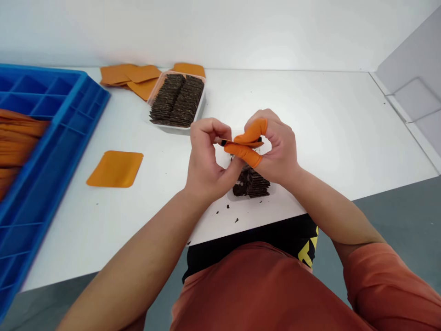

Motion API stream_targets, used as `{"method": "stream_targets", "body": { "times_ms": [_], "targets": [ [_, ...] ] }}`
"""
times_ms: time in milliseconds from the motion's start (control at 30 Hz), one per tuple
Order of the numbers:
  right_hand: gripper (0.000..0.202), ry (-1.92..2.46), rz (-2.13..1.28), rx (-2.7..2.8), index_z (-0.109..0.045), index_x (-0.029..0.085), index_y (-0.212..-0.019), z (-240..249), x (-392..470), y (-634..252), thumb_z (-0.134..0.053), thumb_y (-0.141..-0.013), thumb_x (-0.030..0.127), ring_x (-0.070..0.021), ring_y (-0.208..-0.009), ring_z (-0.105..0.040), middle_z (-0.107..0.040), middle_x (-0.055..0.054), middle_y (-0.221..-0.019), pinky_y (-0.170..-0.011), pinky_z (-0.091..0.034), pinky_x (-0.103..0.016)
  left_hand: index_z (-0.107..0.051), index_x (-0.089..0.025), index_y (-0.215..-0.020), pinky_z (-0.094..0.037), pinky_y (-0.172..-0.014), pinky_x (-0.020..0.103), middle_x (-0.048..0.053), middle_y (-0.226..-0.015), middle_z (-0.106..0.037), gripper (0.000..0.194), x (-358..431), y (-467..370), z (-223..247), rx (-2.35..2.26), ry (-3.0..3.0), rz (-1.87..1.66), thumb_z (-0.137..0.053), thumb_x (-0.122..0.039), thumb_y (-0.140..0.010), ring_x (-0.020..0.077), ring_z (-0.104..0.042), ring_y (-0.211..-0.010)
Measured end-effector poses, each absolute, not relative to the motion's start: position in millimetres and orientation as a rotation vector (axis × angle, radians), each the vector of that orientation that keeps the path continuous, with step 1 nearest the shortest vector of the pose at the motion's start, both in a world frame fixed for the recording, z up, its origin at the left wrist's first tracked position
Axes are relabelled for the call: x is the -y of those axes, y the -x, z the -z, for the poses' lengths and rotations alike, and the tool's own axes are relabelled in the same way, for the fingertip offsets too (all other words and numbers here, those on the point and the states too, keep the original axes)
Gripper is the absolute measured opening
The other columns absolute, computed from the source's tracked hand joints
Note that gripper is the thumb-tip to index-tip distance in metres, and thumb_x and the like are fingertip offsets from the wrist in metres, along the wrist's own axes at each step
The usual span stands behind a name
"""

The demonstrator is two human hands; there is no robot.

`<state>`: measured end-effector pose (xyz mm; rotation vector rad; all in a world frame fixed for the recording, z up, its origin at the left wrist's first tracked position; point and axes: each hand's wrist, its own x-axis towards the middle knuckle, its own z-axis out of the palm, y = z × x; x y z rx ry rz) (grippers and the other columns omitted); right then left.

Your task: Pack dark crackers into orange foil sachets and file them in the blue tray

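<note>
My left hand (210, 161) pinches the left end of a small orange packet (257, 144) with something dark at its edge. On its other side, my right hand (277, 147), wearing orange finger covers on thumb and forefinger, grips the same packet. Below the hands, partly hidden by them, a clear container (272, 189) holds dark, thin stacked sheets (259, 184). Farther back, a white box (200, 108) holds two rows of similar dark sheets (177, 100). A flat orange packet (117, 169) lies on the table to the left.
A blue crate (74, 124) with orange packets (17, 147) inside stands at the left. More orange packets (129, 76) lie behind the white box. Dark crumbs (228, 207) are scattered near the front edge of the white table (165, 197). A wall rises behind.
</note>
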<state>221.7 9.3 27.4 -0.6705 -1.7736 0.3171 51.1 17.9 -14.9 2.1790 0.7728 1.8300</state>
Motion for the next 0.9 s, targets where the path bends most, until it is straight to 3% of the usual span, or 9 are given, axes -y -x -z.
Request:
{"method": "stream_targets", "body": {
  "times_ms": [100, 200, 367, 500, 700, 900],
  "targets": [
    [0.051, 0.788, -0.363, 1.736, -0.057, 0.024, -0.077, -25.3, -9.1, -220.9, -0.086, -0.094, 0.062, -0.0138, -0.078, -0.056, -0.058, 0.005, -0.078, -0.080, -0.056, -0.037, -0.055, -0.032, -0.141, -0.058, -0.082, 0.042, 0.005, -0.116, -0.062, 0.073, -12.8, -55.5, 12.5, -0.778, -2.235, -1.748, -0.094, -0.050, -0.082, 0.0222, -0.064, -0.095],
    [0.066, 0.901, -0.442, 1.730, -0.048, 0.024, -0.072, -24.2, -8.0, -219.7, -0.090, -0.084, 0.075, -0.0131, -0.074, -0.049, -0.052, 0.006, -0.074, -0.079, -0.053, -0.036, -0.056, -0.034, -0.134, -0.056, -0.080, 0.042, 0.004, -0.113, -0.062, 0.067, -8.1, -60.3, 13.9, -0.766, -2.163, -1.712, -0.095, -0.048, -0.082, 0.0221, -0.064, -0.094],
    [0.071, 0.731, -0.572, 1.775, -0.053, 0.024, -0.074, -26.3, -6.4, -216.3, -0.072, -0.088, 0.090, -0.0123, -0.072, -0.051, -0.057, 0.006, -0.073, -0.078, -0.049, -0.035, -0.053, -0.031, -0.117, -0.044, -0.061, 0.034, -0.001, -0.097, -0.056, 0.052, -10.2, -60.7, 15.4, -0.683, -2.067, -1.703, -0.091, -0.043, -0.084, 0.0155, -0.055, -0.075],
    [0.064, 0.547, -0.649, 1.858, -0.064, 0.023, -0.083, -29.4, -7.8, -216.9, -0.057, -0.103, 0.084, -0.0116, -0.075, -0.056, -0.066, 0.003, -0.082, -0.080, -0.052, -0.034, -0.050, -0.031, -0.110, -0.044, -0.061, 0.034, -0.001, -0.092, -0.052, 0.050, -17.1, -55.8, 9.4, -0.679, -2.052, -1.772, -0.090, -0.046, -0.083, 0.0164, -0.053, -0.075],
    [0.044, 0.464, -0.695, 1.919, -0.071, 0.020, -0.086, -33.7, -13.7, -223.8, -0.075, -0.105, 0.060, -0.0084, -0.077, -0.062, -0.073, 0.002, -0.085, -0.077, -0.054, -0.028, -0.047, -0.030, -0.105, -0.038, -0.061, 0.035, 0.001, -0.090, -0.043, 0.055, -25.7, -49.6, 13.0, -0.709, -2.078, -1.843, -0.089, -0.056, -0.081, 0.0174, -0.043, -0.075],
    [0.049, 0.501, -0.577, 2.045, -0.080, 0.020, -0.093, -36.5, -22.3, -235.3, -0.070, -0.105, 0.067, -0.0094, -0.080, -0.067, -0.079, 0.001, -0.088, -0.086, -0.056, -0.032, -0.047, -0.029, -0.103, -0.039, -0.067, 0.036, 0.000, -0.092, -0.046, 0.064, -25.3, -47.9, 17.8, -0.776, -1.994, -1.728, -0.098, -0.058, -0.078, 0.0168, -0.042, -0.077]
  ]
}}
